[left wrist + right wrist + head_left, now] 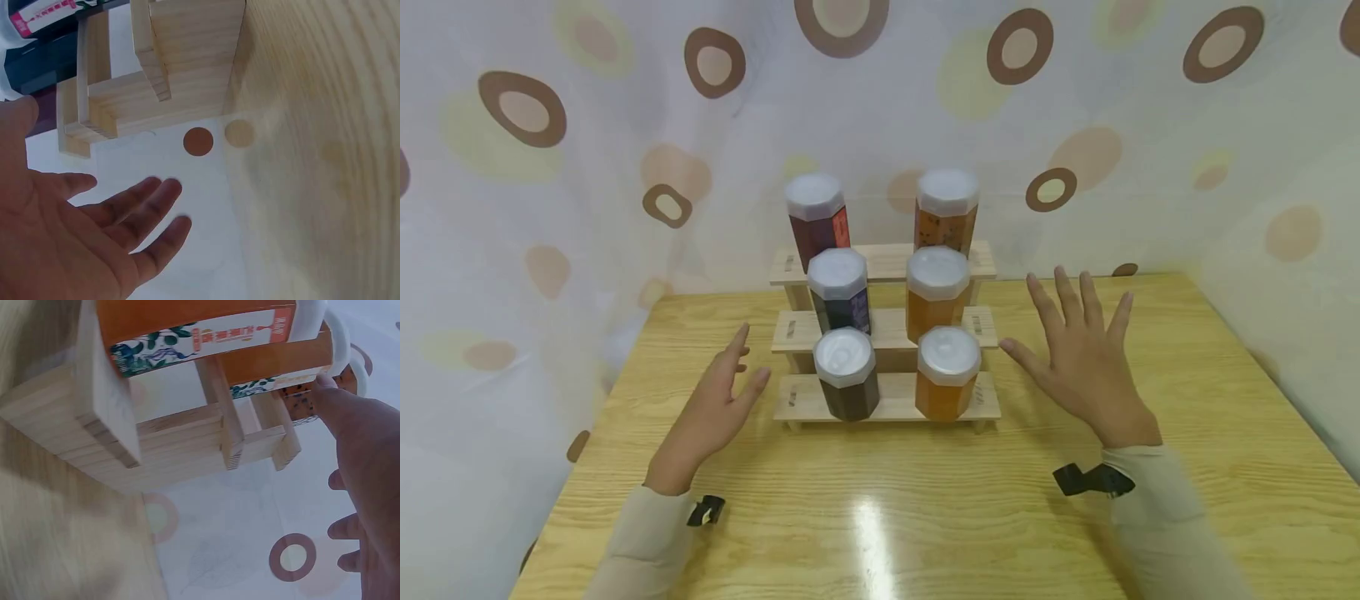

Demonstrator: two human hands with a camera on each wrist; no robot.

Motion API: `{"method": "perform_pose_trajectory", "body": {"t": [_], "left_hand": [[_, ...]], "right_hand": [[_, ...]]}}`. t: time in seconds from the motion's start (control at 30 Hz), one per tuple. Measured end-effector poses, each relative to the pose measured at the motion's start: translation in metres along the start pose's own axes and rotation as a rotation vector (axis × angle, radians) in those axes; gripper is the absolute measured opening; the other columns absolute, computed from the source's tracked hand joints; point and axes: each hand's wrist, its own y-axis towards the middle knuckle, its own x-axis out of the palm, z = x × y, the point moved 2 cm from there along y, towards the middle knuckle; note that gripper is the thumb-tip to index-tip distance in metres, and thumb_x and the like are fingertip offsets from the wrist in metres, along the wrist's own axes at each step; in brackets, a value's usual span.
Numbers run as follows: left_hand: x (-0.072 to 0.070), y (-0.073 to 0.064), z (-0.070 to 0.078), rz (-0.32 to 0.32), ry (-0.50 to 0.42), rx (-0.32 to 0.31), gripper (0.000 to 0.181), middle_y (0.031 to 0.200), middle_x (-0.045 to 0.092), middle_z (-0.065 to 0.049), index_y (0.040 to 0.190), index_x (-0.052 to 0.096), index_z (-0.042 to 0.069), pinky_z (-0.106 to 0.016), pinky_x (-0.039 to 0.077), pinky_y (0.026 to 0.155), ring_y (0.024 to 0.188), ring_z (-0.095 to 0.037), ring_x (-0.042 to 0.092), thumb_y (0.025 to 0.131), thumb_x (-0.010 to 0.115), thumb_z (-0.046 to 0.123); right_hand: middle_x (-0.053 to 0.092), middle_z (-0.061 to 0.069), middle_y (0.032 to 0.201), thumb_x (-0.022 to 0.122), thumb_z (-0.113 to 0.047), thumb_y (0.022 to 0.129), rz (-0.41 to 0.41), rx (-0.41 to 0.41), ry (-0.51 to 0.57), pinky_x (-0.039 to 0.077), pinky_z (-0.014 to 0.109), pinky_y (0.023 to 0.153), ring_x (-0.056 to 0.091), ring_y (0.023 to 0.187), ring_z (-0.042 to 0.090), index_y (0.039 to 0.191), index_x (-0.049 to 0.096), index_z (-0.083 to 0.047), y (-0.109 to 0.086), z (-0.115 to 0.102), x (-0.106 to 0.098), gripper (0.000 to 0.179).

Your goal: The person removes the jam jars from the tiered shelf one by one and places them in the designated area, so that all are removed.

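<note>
Left hand [711, 408], right hand [1090, 367] flanking rack [897, 398]; six jars [946, 396]

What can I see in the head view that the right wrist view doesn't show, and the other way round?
Only the head view shows the left hand, the left column of jars and the lid tops from above.

Only the right wrist view shows the leafy label on the front right jar and the rack's side panel, seen from the right.

Both show the right hand, the wooden rack, its right column of jars, the table and the patterned backdrop.
</note>
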Motion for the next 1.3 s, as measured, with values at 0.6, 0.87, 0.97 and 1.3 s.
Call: {"method": "perform_pose_trajectory", "body": {"t": [0.6,0.87,0.97,1.3], "left_hand": [[0.019,-0.003,-0.015,-0.138,-0.539,-0.166,0.047,0.117,0.065,-0.028,0.154,0.036,0.004,-0.047,0.057,0.085,0.095,-0.032,0.069,0.114,0.041,0.030],[0.028,0.001,-0.022,-0.224,-0.596,-0.147,0.038,0.111,0.059,-0.020,0.140,0.045,-0.002,-0.035,0.055,0.086,0.103,-0.025,0.063,0.113,0.045,0.025],[0.030,0.002,-0.023,-0.237,-0.589,-0.143,0.039,0.111,0.059,-0.018,0.140,0.045,-0.004,-0.032,0.054,0.086,0.104,-0.024,0.062,0.113,0.046,0.024],[0.031,0.008,-0.025,-0.246,-0.540,-0.105,0.032,0.105,0.058,-0.012,0.130,0.057,-0.002,-0.031,0.051,0.079,0.091,-0.021,0.059,0.104,0.065,0.014]], "right_hand": [[0.042,0.018,0.159,0.054,-0.052,0.105,0.177,-0.076,0.319,0.008,0.075,0.113,0.038,0.144,0.044,0.161,0.033,-0.010,0.054,-0.012,-0.039,0.073],[0.040,0.013,0.161,0.052,-0.051,0.106,0.115,-0.072,0.474,0.007,0.070,0.117,0.047,0.136,0.045,0.162,0.033,-0.013,0.080,-0.011,-0.050,0.070],[0.041,0.015,0.160,0.054,-0.046,0.106,0.089,-0.069,0.531,0.015,0.068,0.116,0.050,0.132,0.049,0.162,0.033,-0.015,0.089,-0.011,-0.056,0.067],[0.042,0.015,0.158,0.059,-0.048,0.103,0.022,-0.041,0.567,0.039,0.066,0.105,0.051,0.133,0.043,0.164,0.028,-0.025,0.111,-0.021,-0.067,0.072]]}}
